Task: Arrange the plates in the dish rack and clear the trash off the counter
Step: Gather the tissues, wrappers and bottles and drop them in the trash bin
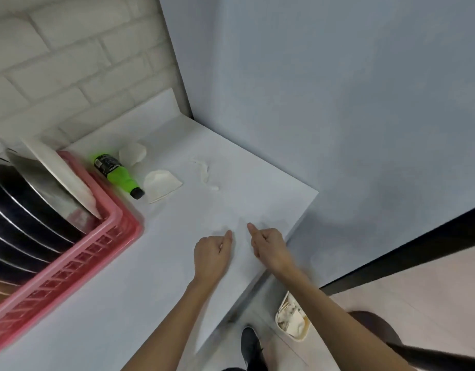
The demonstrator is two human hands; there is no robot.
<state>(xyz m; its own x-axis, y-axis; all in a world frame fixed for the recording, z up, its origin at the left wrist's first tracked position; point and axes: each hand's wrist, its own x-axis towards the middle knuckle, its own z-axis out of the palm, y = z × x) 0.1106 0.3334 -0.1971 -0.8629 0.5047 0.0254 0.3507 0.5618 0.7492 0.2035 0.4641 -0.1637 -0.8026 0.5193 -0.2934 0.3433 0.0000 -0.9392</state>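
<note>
A pink dish rack (78,266) sits at the left of the white counter (156,285), with several plates (35,188) standing upright in it. Beyond the rack lie a green bottle (117,174) on its side, two crumpled white papers (161,183) (132,153), and a thin white scrap (205,174). My left hand (212,255) and my right hand (271,247) hover side by side over the counter's near right part, fingers curled with the forefingers pointing forward. Neither hand holds anything.
A white brick wall rises behind the rack and a plain blue-grey wall stands at the right. On the floor below the counter's right edge stands a cream trash bin (292,321) holding white paper. My dark shoe (251,344) is beside it.
</note>
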